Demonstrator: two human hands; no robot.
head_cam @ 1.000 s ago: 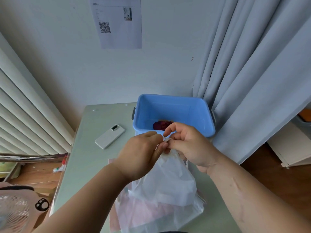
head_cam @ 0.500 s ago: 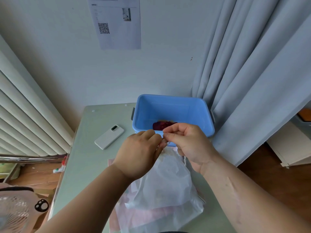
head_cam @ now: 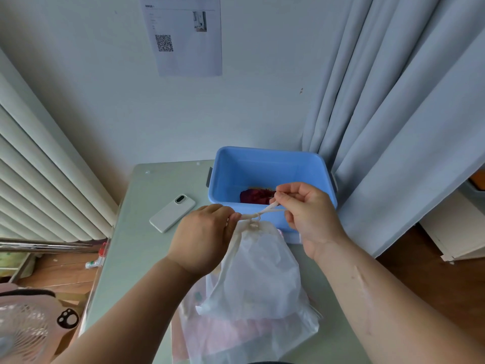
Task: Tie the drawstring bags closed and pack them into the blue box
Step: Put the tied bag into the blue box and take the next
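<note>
A sheer white drawstring bag (head_cam: 258, 274) hangs over the table in front of me, its neck gathered under a small knot in the cream drawstring (head_cam: 265, 210). My left hand (head_cam: 203, 239) pinches one end of the string at the left of the knot. My right hand (head_cam: 305, 210) pinches the other end, pulled up and to the right. Behind my hands stands the blue box (head_cam: 231, 177), open, with a dark red bag (head_cam: 256, 196) on its floor. More pale pink and clear bags (head_cam: 236, 337) lie flat under the hanging one.
A white phone (head_cam: 172, 212) lies on the pale green table (head_cam: 147, 253) left of the box. Grey curtains (head_cam: 393, 127) hang close to the box's right side. A radiator (head_cam: 39, 179) lines the left wall, and a pink fan (head_cam: 23, 329) stands low left.
My hands were together at the bag's neck; now they have drawn apart, the right one up and right, stretching the drawstring taut with a knot showing between them.
</note>
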